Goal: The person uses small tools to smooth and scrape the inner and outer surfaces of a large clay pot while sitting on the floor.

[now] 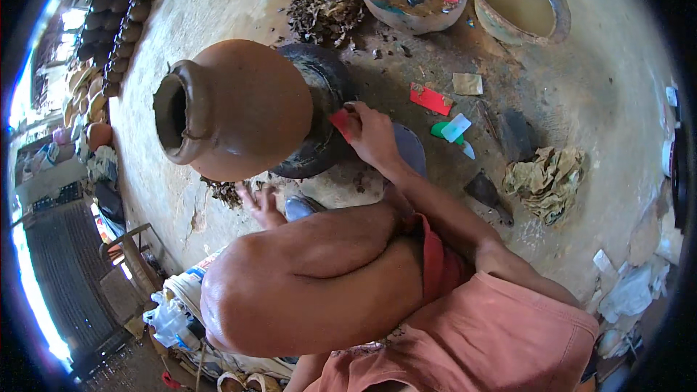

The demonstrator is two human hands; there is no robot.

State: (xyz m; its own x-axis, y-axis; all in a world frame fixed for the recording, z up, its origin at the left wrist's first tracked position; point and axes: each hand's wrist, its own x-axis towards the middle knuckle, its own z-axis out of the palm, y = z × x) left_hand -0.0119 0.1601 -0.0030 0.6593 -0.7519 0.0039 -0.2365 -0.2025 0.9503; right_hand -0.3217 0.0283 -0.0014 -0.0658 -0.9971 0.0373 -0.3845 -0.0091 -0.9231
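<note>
A large brown clay pot (232, 105) lies tilted on its side, mouth toward the left, resting on a dark round base (328, 83). My right hand (372, 134) presses a small red scraper (341, 122) against the pot's lower side. My left hand (260, 203) is below the pot, fingers spread near its underside, touching or almost touching it; my raised knee hides the wrist.
A bowl (377, 0) with coloured plastic scrapers and a basin of muddy water (548, 0) sit at the top. Red (430, 99), green and white plastic pieces (454, 128), a crumpled cloth (546, 178) and clay scraps (324, 13) lie on the ground. Rows of pots (120, 22) stand at the left.
</note>
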